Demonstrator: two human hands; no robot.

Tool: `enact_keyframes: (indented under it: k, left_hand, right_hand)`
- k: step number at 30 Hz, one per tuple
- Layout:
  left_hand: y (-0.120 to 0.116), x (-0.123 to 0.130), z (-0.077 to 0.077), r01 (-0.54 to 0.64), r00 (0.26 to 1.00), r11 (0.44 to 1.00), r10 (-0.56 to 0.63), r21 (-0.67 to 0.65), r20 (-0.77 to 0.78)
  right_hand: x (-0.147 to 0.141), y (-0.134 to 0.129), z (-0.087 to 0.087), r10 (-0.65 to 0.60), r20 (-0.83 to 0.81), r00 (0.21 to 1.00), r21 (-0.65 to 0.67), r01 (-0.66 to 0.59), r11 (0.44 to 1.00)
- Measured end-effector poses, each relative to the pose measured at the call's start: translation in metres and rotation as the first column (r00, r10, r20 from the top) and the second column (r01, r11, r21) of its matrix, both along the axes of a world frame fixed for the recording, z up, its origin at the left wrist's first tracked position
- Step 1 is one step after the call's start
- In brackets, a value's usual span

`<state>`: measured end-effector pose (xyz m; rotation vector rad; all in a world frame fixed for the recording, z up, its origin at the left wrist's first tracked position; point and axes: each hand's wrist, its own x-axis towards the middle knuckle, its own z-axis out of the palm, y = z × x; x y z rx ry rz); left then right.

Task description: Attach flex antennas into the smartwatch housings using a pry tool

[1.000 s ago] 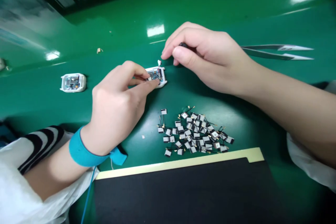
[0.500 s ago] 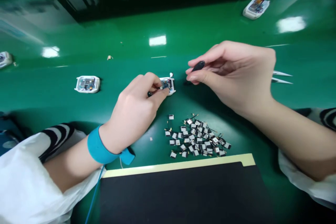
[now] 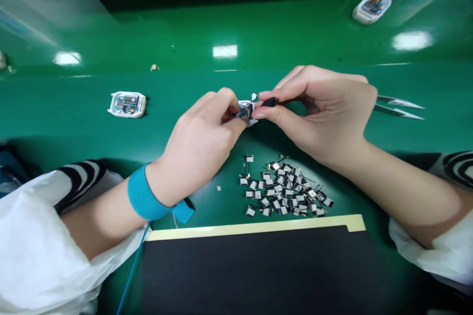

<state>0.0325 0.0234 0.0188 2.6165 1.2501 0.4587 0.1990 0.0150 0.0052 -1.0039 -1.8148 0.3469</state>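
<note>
A small white case with a circuit board inside (image 3: 245,109) sits at the middle, partly hidden by my fingers. My left hand (image 3: 207,128), with a teal wrist strap (image 3: 145,193), holds its left side with thumb and fingers. My right hand (image 3: 320,108) pinches a small black piece (image 3: 270,102) at the case's right edge. Tweezers (image 3: 401,108) jut out to the right from behind my right hand; how they are held is hidden. Nearer to me lies a pile of small grey and black parts with thin leads (image 3: 286,189).
A similar case (image 3: 127,104) lies at the left, another (image 3: 371,8) at the back right. A tiny tan part (image 3: 154,67) lies beyond my left hand. A black mat with a yellow edge (image 3: 254,270) covers the front; a blue cord (image 3: 130,275) runs beside it.
My right hand has moved left with the black piece, up to the case. The view has shifted slightly. My left hand still grips the case.
</note>
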Motion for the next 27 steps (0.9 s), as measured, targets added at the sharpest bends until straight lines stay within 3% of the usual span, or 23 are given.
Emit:
enact_keyframes:
  k: [10,17,27]
  left_hand:
    - [0.0017,-0.004,-0.0038,0.152,0.981,0.95,-0.113,0.271,-0.156]
    - [0.003,-0.0049,-0.0059,0.166,0.984,0.949,-0.141,0.267,-0.111]
    - [0.0021,-0.0049,-0.0057,0.134,0.989,0.981,-0.123,0.143,-0.084]
  right_hand:
    - [-0.0036,-0.0013,-0.002,-0.03,0.174,0.984,0.155,0.002,0.988]
    - [-0.0071,0.0005,-0.0055,-0.02,0.129,0.991,0.152,0.0,0.988]
    - [-0.0062,0.0009,-0.0059,0.016,0.099,0.995,0.028,-0.019,0.999]
